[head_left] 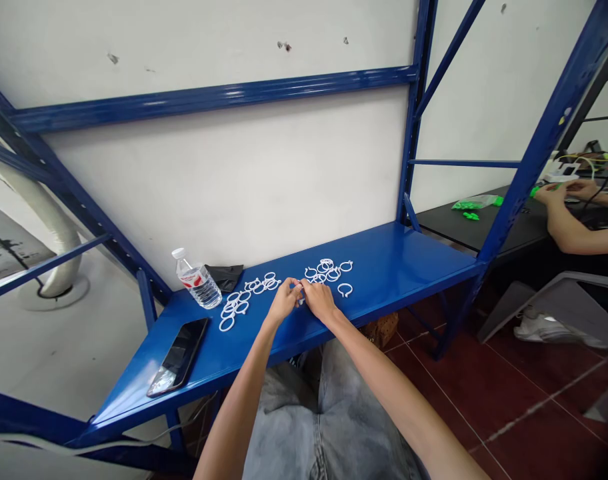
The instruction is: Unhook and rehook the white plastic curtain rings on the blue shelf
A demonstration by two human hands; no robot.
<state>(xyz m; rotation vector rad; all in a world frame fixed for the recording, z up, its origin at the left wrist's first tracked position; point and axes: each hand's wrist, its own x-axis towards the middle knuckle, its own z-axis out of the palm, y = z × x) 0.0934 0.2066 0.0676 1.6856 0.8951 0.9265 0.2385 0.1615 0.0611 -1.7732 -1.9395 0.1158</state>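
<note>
Bringing both hands together at the front of a glossy blue-painted steel worktop (384, 257), the person has the left hand (284, 300) and right hand (319, 300) almost touching, fingers narrowed and curled inward. Whatever lies between them is hidden, so I cannot tell whether they hold anything. Smooth white plastic rings lie in two loose clusters: the left cluster (241, 298) just beside the left hand, the right cluster (325, 271) beyond the right hand, with a lone ring (345, 289) nearby. Further left sit a water bottle (198, 280), a crumpled black cloth (225, 277) and a smartphone (178, 357). Off to the right, a co-worker's hands (567, 193) work near bright green pieces (471, 205).
</note>
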